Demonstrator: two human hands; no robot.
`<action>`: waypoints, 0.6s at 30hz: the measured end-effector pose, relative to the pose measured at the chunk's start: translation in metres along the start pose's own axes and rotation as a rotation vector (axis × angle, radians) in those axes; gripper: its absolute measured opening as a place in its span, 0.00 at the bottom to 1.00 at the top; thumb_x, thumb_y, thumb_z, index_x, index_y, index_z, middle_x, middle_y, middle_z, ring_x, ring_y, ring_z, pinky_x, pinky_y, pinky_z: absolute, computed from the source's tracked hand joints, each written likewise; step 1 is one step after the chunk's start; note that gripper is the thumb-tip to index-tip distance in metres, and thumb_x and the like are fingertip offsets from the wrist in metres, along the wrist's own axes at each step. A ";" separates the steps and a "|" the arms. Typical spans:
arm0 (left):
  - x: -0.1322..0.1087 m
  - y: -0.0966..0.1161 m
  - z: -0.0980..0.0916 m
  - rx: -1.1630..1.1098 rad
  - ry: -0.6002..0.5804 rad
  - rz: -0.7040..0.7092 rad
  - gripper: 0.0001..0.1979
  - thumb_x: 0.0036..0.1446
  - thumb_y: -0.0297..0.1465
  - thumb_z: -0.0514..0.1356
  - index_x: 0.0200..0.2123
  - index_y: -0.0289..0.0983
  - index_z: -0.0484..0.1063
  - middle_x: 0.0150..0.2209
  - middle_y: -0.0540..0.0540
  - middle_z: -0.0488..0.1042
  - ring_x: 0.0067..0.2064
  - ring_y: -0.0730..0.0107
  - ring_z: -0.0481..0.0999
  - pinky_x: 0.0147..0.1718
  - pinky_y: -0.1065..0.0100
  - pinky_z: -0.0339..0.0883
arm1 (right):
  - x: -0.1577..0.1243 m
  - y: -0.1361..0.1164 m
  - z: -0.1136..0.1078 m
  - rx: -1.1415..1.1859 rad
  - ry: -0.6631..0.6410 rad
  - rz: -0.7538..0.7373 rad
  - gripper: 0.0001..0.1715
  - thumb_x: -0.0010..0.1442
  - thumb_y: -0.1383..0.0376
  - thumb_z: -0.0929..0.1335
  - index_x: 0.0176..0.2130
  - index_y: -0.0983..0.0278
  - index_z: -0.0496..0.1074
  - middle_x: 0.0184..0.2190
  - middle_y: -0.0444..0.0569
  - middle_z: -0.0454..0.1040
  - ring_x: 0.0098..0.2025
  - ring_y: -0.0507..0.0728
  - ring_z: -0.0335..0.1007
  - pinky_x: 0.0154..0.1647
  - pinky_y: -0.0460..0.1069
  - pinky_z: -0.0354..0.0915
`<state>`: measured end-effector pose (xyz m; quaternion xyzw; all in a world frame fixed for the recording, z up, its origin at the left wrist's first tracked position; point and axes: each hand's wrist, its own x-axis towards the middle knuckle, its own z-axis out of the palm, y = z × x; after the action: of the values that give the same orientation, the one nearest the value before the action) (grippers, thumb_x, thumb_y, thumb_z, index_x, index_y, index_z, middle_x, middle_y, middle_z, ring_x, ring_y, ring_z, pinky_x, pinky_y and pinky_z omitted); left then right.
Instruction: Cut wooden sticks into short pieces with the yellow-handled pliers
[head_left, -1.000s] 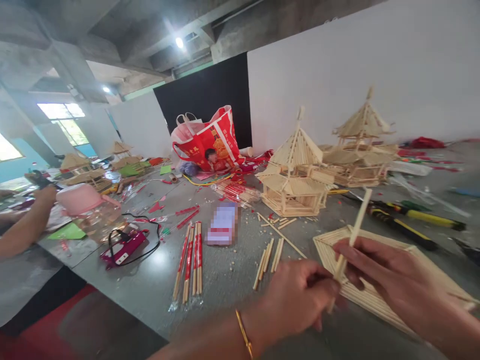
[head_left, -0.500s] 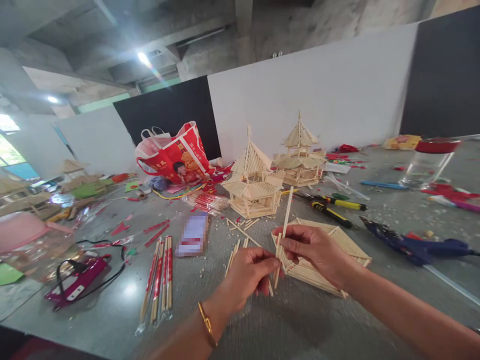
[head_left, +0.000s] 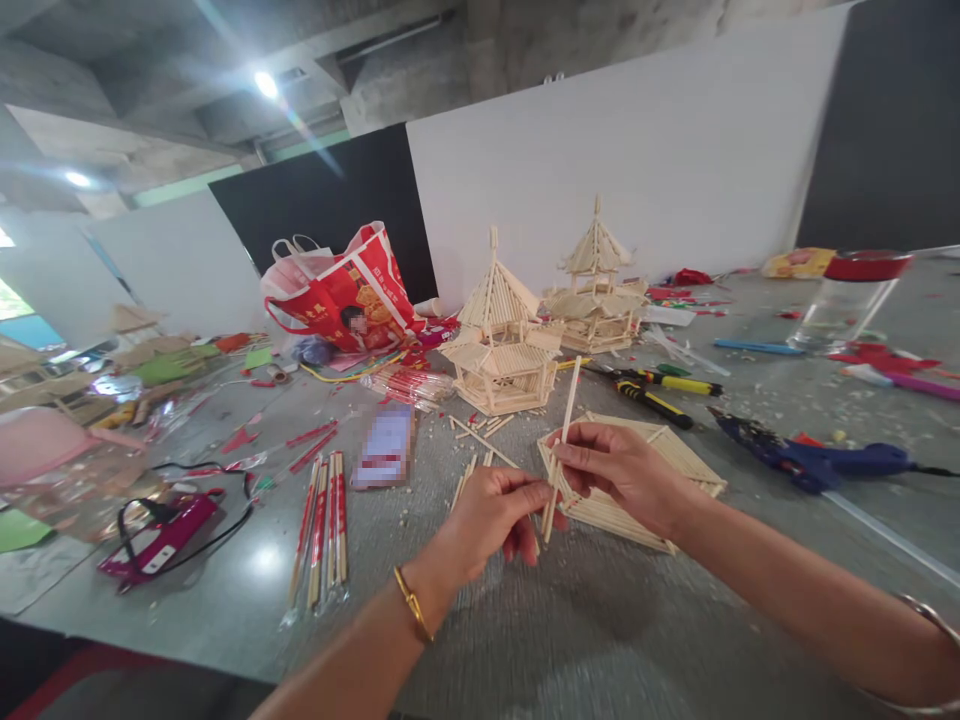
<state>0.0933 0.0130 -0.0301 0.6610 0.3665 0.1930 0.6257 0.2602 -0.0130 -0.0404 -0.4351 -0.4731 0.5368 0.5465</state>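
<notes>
My left hand and my right hand both pinch a pale wooden chopstick that stands nearly upright, tilted a little to the right. The left fingers grip its lower end, the right fingers grip it just above. Right behind my hands lies a flat square frame of glued sticks on the grey table. Loose sticks lie just beyond my left hand. A wooden pagoda model stands behind them, a second pagoda model farther back.
Wrapped chopsticks in red sleeves lie to the left. A blue glue gun and a yellow-black knife lie at right, a glass jar with a red lid beyond. A red bag and a pink device with cable sit at left.
The view swung right and pulled back, so another person's arm at the left dropped out of sight. Both hands kept their grip on the stick and moved slightly up the picture.
</notes>
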 end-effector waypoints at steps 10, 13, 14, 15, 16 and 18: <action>-0.001 -0.004 0.000 0.401 0.140 0.227 0.12 0.52 0.37 0.56 0.28 0.35 0.74 0.22 0.51 0.71 0.21 0.80 0.65 0.19 0.76 0.56 | -0.005 -0.001 0.006 -0.130 -0.088 -0.105 0.15 0.48 0.56 0.71 0.31 0.64 0.71 0.20 0.39 0.65 0.20 0.47 0.58 0.22 0.45 0.56; -0.008 0.002 -0.006 0.561 0.241 0.295 0.09 0.51 0.33 0.56 0.25 0.35 0.72 0.21 0.52 0.69 0.23 0.78 0.65 0.22 0.76 0.57 | -0.007 -0.002 0.009 -0.145 -0.071 -0.131 0.16 0.47 0.55 0.71 0.32 0.64 0.71 0.20 0.40 0.67 0.20 0.48 0.60 0.22 0.46 0.57; -0.011 0.004 -0.010 0.599 0.277 0.298 0.08 0.51 0.32 0.56 0.24 0.35 0.71 0.20 0.52 0.69 0.23 0.78 0.65 0.22 0.76 0.57 | -0.007 -0.002 0.009 -0.143 -0.054 -0.135 0.17 0.48 0.54 0.71 0.33 0.64 0.72 0.20 0.41 0.68 0.20 0.48 0.61 0.21 0.46 0.58; -0.014 0.006 -0.013 0.632 0.323 0.296 0.07 0.50 0.31 0.56 0.24 0.35 0.70 0.20 0.52 0.69 0.23 0.78 0.65 0.23 0.75 0.57 | -0.007 -0.002 0.008 -0.141 -0.036 -0.139 0.17 0.48 0.53 0.70 0.33 0.64 0.72 0.21 0.42 0.69 0.20 0.48 0.61 0.21 0.46 0.58; -0.017 0.007 -0.018 0.661 0.375 0.292 0.07 0.50 0.31 0.56 0.23 0.36 0.69 0.20 0.52 0.69 0.23 0.77 0.65 0.23 0.75 0.58 | -0.007 -0.001 0.007 -0.142 -0.020 -0.142 0.17 0.48 0.53 0.70 0.33 0.64 0.72 0.22 0.43 0.70 0.20 0.48 0.62 0.21 0.46 0.58; -0.021 0.005 -0.025 0.706 0.464 0.284 0.07 0.50 0.30 0.56 0.22 0.36 0.68 0.20 0.52 0.69 0.23 0.77 0.66 0.23 0.75 0.58 | -0.005 0.003 0.006 -0.160 0.006 -0.153 0.17 0.49 0.53 0.69 0.31 0.64 0.72 0.24 0.44 0.71 0.19 0.48 0.62 0.20 0.46 0.59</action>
<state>0.0626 0.0154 -0.0176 0.8171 0.4461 0.2836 0.2301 0.2541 -0.0184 -0.0422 -0.4417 -0.5447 0.4527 0.5507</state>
